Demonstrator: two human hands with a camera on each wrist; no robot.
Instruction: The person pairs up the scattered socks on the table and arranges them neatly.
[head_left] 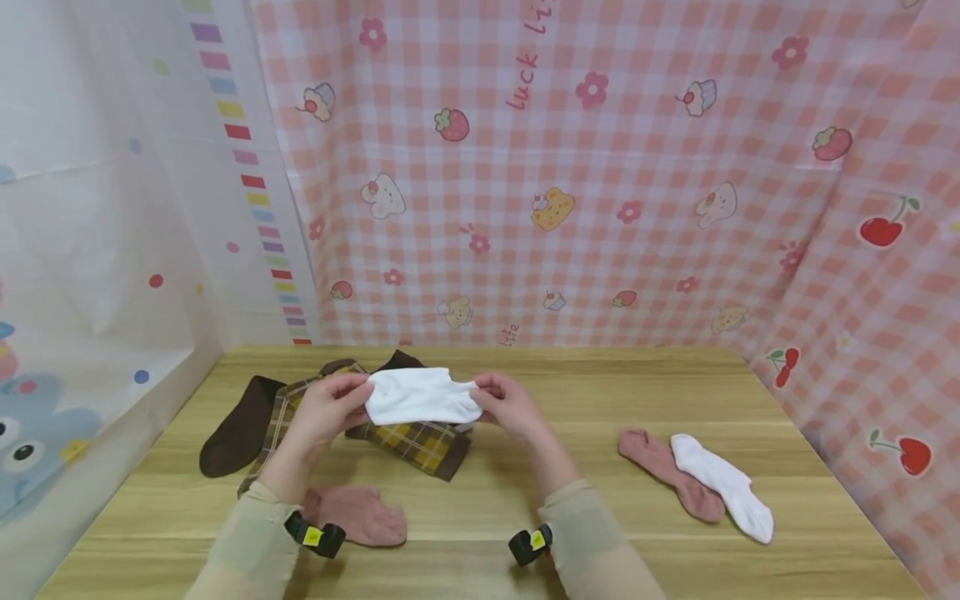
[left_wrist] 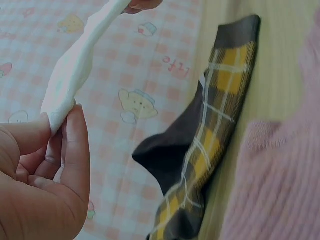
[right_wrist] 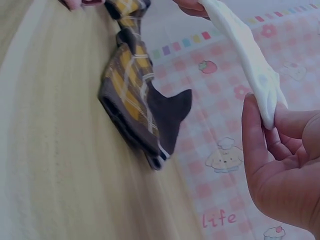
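A white ankle sock (head_left: 423,396) is held up above the table, stretched sideways between both hands. My left hand (head_left: 327,414) pinches one end between thumb and fingers, while my right hand (head_left: 513,408) pinches the other. From the left wrist view the sock (left_wrist: 70,75) appears edge-on, rising from the thumb and fingertips of the left hand (left_wrist: 45,175). Similarly, the right wrist view has the sock (right_wrist: 250,60) ending in the right hand's (right_wrist: 285,155) pinch. Behind and below it lies a yellow and brown plaid sock (head_left: 420,446), partly hidden.
A dark brown sock (head_left: 243,429) lies at the left, beside more plaid fabric. One pink sock (head_left: 363,517) is near the left wrist. To the right, another pink sock (head_left: 667,475) lies against a white sock (head_left: 723,483). Patterned curtains (head_left: 525,167) surround the wooden table (head_left: 517,567).
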